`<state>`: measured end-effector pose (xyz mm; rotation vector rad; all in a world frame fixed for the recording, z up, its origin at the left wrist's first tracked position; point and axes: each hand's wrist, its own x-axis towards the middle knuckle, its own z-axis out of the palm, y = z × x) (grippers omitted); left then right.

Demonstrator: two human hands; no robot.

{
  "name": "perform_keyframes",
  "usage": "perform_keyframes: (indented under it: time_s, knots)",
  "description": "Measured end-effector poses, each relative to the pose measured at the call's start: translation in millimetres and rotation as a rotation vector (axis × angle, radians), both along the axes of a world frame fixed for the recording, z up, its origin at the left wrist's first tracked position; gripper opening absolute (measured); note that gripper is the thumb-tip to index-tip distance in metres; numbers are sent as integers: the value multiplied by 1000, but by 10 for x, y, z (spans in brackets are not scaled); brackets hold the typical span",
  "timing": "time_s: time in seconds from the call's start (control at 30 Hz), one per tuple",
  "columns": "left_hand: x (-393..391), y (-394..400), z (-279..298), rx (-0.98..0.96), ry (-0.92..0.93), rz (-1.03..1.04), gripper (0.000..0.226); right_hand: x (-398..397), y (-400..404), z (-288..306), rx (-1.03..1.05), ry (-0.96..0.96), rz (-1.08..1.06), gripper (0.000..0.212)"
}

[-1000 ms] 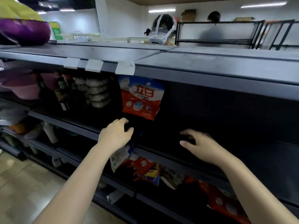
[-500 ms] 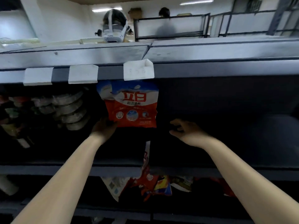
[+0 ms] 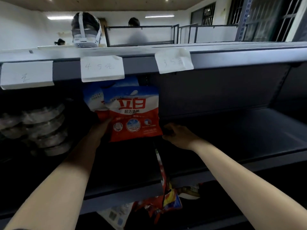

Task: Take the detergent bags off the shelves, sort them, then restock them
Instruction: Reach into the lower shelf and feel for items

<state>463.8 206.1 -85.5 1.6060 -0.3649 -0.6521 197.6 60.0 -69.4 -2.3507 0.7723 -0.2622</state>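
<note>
Nearest, at the bottom: two bare forearms reaching up and forward toward the dark shelves. Below and between them, on the lower shelf (image 3: 126,194), a heap of red bags (image 3: 156,208), one thin bag (image 3: 162,171) standing up on its edge past the shelf front. Further in, left hand (image 3: 99,130) at the lower left corner of the front detergent bag (image 3: 134,113), thumb on the red front face, other fingers hidden behind the bag, so cannot tell if spread or pressed together. Right hand (image 3: 178,136) at the lower right corner of the same bag, fingers curled in toward the bag's edge; cannot tell if pinching the bag or only touching. Front bag red below, blue and white above, upright on the middle shelf (image 3: 249,133), a second detergent bag (image 3: 93,100) just behind and to the left, partly covered. To the left on this shelf, a stack of wrapped round dishes (image 3: 44,128). Above, along the top shelf edge (image 3: 240,59), three white price tags (image 3: 102,68) with faint handwriting. Far behind the top shelf, one person wearing a white headset (image 3: 85,37), another person (image 3: 135,33) blurred beside black metal racks (image 3: 182,33), and ceiling lights.
</note>
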Motion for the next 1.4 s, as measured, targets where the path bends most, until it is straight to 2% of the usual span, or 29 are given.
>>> perform_keyframes:
  time_s: [0.23, 0.4, 0.53, 0.63, 0.7, 0.77, 0.9, 1.0, 1.07, 1.27, 1.4]
  knots:
    - [-4, -103, -30, -49, -31, -10, 59, 205, -78, -64, 81, -75, -46, 49]
    - [-104, 89, -17, -68, -57, -76, 43, 388, -147, -74, 264, -196, -104, 66]
    - [-235, 207, -57, -94, -45, -82, 41, 603, -195, -134, 445, -249, -135, 80]
    - [-347, 257, -57, -80, -37, -94, 39, 711, -205, -142, 593, -305, -134, 55]
    - [-448, 268, -18, -107, -10, -87, 26, 736, -188, -143, 652, -336, -148, 43]
    - [-546, 264, 23, -165, 83, -45, 15, 743, -160, -161, 692, -310, -156, 37]
    - [-659, 250, 94, -145, 96, 39, 21, 632, -116, -142, 781, -274, -186, 33]
    - [-679, 219, 144, 8, -88, 37, 36, 460, -50, -82, 747, -334, -204, 23]
    - [-670, 185, 139, 26, -164, 64, 44, 335, -3, -83, 678, -417, -256, 22]
    - [-955, 70, 289, -140, -188, 144, 47, -155, 7, -71, 573, -617, -667, 32]
    - [-1135, 6, 399, -164, -253, 198, 48, -619, 52, 48, 464, -697, -867, 15]
